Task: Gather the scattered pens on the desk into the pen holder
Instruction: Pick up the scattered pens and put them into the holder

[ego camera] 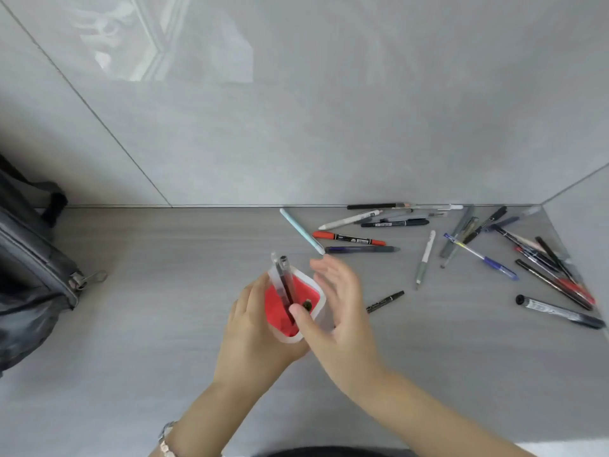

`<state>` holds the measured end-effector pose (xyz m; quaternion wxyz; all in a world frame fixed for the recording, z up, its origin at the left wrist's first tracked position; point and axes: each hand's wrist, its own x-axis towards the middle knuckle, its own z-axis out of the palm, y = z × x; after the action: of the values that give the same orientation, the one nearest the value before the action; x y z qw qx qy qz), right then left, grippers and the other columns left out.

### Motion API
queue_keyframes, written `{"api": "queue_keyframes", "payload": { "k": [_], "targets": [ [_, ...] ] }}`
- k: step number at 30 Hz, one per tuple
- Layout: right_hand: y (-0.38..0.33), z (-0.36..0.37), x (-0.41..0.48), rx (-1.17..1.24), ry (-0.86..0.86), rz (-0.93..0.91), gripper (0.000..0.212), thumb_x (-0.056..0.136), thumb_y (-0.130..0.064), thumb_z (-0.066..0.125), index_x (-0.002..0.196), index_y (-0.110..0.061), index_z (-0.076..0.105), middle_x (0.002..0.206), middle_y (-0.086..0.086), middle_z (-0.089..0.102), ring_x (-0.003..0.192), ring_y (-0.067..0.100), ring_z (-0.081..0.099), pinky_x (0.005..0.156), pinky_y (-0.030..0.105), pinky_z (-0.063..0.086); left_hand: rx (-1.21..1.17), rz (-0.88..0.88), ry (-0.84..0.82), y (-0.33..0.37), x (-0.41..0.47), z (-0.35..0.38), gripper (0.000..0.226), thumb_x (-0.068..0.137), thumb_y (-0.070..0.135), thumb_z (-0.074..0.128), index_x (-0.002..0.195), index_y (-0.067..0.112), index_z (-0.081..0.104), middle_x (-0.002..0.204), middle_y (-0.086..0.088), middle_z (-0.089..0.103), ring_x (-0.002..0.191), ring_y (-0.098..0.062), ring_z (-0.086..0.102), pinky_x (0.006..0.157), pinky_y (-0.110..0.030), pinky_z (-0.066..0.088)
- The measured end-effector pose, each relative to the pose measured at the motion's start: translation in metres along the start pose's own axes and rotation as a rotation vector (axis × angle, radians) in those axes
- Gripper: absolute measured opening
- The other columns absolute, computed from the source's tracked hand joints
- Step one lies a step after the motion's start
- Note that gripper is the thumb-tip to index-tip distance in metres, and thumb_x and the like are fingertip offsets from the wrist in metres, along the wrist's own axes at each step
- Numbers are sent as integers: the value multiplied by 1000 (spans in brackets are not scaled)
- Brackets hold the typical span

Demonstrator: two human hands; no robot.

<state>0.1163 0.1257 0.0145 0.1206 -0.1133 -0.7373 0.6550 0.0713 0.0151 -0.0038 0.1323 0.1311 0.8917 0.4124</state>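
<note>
Left hand holds pen holder, right hand open over it.

My left hand [255, 328] is wrapped round the pen holder [314, 316] (white rim, red inside) at desk [164, 324] centre; a clear pen [284, 282] stands in it. My right hand [336, 311] hovers at the rim, fingers spread, gripping nothing. Loose pens lie far right: light blue pen [301, 230], red marker [348, 238], small black pen [385, 301] nearest. Grey bag [29, 258] at left.

Pen holder [314, 319]: translucent rim, red interior, upright, containing two pens [285, 282]. Remaining pens [428, 255] lie scattered at the desk's far right.
</note>
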Motion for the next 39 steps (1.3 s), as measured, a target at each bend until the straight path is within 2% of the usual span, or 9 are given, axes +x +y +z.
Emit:
{"api": "queue_keyframes", "payload": {
  "k": [4,8,13,17,23,28,32,35,39],
  "targets": [
    [37,-68,12,-563,-6,-79,20,83,-17,54,100,-25,61,103,-10,60,107,8,55,92,4,31,30,-71,7,-7,3,-6,86,54,25,81,128,25,39,113,14,45,106,-8,39,85,-22,30],
    [96,-96,10,-1024,-535,114,38,82,-13,62,119,-15,54,122,4,55,118,25,47,101,26,35,46,-80,39,-9,6,-12,86,54,31,81,129,24,39,111,13,45,107,-11,40,84,-23,31],
    [111,-87,39,-1272,-552,-91,37,52,-14,85,82,-19,65,76,1,63,59,19,63,48,23,48,37,-96,56,-11,5,-14,87,54,28,82,129,26,38,112,16,43,107,-7,38,85,-23,31],
    [102,-81,90,-1259,-342,0,36,83,0,51,119,-2,52,116,20,52,96,39,57,64,44,48,32,-83,49,-13,3,-12,88,53,25,83,129,24,38,114,17,41,106,-6,37,88,-24,34],
    [115,-73,118,-1462,-433,38,37,89,-9,47,126,-6,41,125,11,52,118,27,43,83,36,45,39,-70,36,-12,3,-8,92,54,24,82,132,27,34,116,19,38,106,-4,34,88,-20,29],
    [66,-72,100,-708,-65,235,23,90,-6,42,113,-8,42,105,17,64,92,27,62,84,38,47,49,-67,38,-12,5,-5,93,54,26,83,132,25,33,116,19,37,108,-4,34,88,-20,30],
    [-11,-66,74,142,180,-180,51,86,14,31,117,-26,29,91,3,49,75,7,66,81,20,52,61,-38,13,-8,8,6,96,53,28,83,134,24,32,118,19,35,112,-5,33,95,-21,31],
    [-26,-45,51,145,185,-306,53,87,8,33,120,-33,29,96,1,45,81,10,65,85,20,51,71,18,-15,3,10,20,93,54,32,82,134,23,33,116,18,36,110,-7,35,99,-24,33],
    [9,-22,24,-41,177,-61,42,87,-17,41,102,-57,38,104,-17,51,106,11,57,99,34,46,91,144,-41,18,11,37,82,57,51,65,129,21,40,119,9,53,109,-11,48,97,-23,36]
  ]
}}
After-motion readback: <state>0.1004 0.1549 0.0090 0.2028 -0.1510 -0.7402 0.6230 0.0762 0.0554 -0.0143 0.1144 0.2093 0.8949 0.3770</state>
